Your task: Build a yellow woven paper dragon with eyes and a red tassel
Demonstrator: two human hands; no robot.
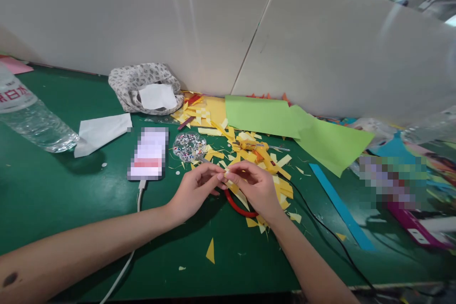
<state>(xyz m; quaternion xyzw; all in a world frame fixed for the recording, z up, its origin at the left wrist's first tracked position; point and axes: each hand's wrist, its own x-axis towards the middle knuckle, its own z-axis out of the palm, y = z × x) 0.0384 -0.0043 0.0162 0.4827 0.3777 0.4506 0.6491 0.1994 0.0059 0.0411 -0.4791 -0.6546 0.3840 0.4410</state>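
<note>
A tiny pale yellow piece of paper (227,174) is pinched where my two hands meet, largely covered by the fingertips. My left hand (195,189) closes on it from the left with thumb and forefinger. From the right, my right hand (254,187) grips it the same way. Beneath my hands lie red-handled scissors (238,207), mostly hidden. Yellow paper scraps (285,190) are strewn around and under my right hand. Just beyond my hands rests a round clear case of small eyes or beads (188,146).
A yellow tool (252,146), perhaps a glue gun, lies among scraps near a black cord (320,222). Green paper sheets (261,116) lean at the back. A blue strip (340,206) is at right. Left are a plugged-in phone (149,152), water bottle (35,114) and cloth bag (123,85).
</note>
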